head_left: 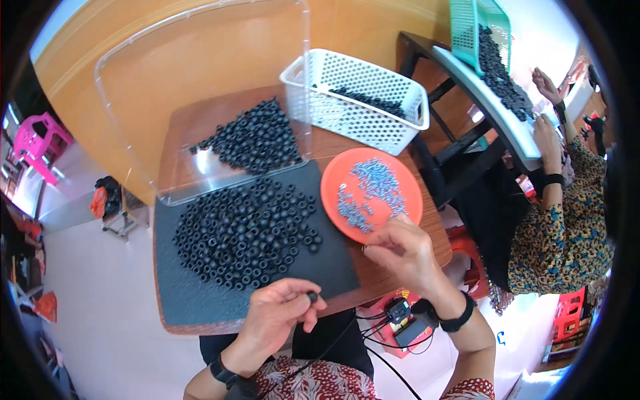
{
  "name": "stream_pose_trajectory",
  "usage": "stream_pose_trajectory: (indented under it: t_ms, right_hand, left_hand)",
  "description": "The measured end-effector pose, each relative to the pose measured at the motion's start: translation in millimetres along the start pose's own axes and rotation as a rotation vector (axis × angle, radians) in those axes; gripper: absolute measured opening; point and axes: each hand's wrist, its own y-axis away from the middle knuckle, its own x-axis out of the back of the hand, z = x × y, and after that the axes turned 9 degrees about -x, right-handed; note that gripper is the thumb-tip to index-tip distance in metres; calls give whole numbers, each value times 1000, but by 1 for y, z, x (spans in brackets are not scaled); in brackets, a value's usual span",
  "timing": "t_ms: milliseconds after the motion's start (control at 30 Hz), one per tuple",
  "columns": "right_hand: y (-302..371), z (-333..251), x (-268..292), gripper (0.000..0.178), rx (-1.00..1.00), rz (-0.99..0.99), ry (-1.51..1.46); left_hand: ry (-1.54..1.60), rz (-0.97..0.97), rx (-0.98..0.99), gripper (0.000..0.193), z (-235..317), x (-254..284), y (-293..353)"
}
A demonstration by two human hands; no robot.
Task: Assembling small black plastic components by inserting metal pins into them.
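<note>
My left hand (277,313) is closed, pinching a small black ring-shaped piece (312,296) between thumb and forefinger, just past the table's near edge. Beside the lower rim of an orange-red plate (333,210), my right hand (408,253) has its thumb and fingers pinched together. Whatever sits at those fingertips is too small to name. Several small silvery metal pieces (380,183) lie scattered on the plate. Left of it, a heap of black ring-shaped pieces (243,233) covers much of a dark grey mat (327,260).
A clear plastic tray (143,175) at the far left holds more black pieces. Behind the plate stands a white perforated basket (360,123) with black pieces inside. At right, another person's hands (548,130) are near a pale board (490,100) and green basket (465,33). Cables (383,360) hang below.
</note>
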Motion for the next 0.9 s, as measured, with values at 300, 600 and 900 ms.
stream_pose_trajectory:
  t_ms: [300, 600, 900]
  right_hand:
    - [19, -53, -38, 14, 149, -136, -292]
    - [27, -59, -54, 17, 190, -88, -264]
    - [26, -64, -54, 17, 167, -84, -273]
  left_hand:
    - [-37, 10, -162, 22, -1, 1, 9]
    - [41, 12, -251, 20, -1, 4, 16]
    - [-611, 28, -631, 22, 0, 1, 18]
